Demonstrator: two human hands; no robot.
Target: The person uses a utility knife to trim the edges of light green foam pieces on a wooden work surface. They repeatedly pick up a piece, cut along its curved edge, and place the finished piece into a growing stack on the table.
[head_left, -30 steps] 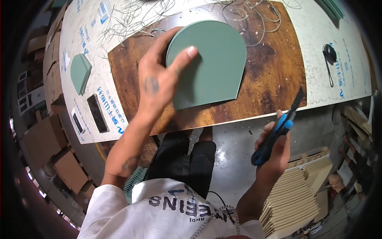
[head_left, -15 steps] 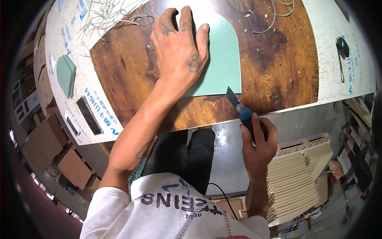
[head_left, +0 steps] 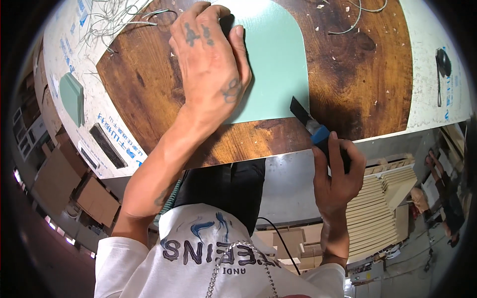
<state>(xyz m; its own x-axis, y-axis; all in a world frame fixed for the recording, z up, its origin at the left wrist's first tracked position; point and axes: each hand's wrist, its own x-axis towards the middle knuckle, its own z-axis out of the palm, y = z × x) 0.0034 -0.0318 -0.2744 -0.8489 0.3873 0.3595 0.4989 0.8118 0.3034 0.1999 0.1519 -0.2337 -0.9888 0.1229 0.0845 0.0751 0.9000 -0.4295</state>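
Left hand (head_left: 208, 64) lay unclenched across green rounded panel (head_left: 276, 64), seemingly steadying it; right hand (head_left: 339, 174) curled fingers round utility knife (head_left: 319, 135), blade (head_left: 300, 109) at corner.

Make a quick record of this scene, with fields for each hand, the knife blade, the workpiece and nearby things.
Left hand: resting on the green panel, left side
Right hand: holding a utility knife
Blade: exposed, over the panel's lower-right corner; contact unclear
Workpiece: green panel on wood-grain board, straight edge toward the person
Nearby: stacked green pieces, pale cords
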